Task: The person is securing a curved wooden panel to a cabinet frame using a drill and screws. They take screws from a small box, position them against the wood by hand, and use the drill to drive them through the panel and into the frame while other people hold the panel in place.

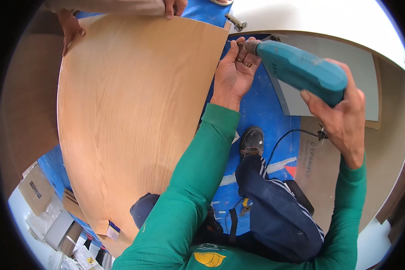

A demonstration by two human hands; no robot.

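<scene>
My right hand point(342, 114) grips a teal power drill point(301, 69), held sideways with its chuck toward the right edge of a wooden panel point(135, 103). My left hand point(234, 72) is palm up at that edge, its curled fingers around the drill's tip; what small thing they hold is too small to make out. The light-oak panel stands out large on the left. Another person's hands point(71, 33) hold its far edge at the top left. A metal hinge point(236, 22) sits on a white panel point(315, 13) beside the oak panel's far corner.
A pale board point(328, 54) lies at the right. Blue floor covering point(274, 121) shows between the panels, with my shoe point(252, 141) and a black cable point(292, 131) on it. Cardboard pieces point(36, 189), papers and a small box point(107, 229) are at the lower left.
</scene>
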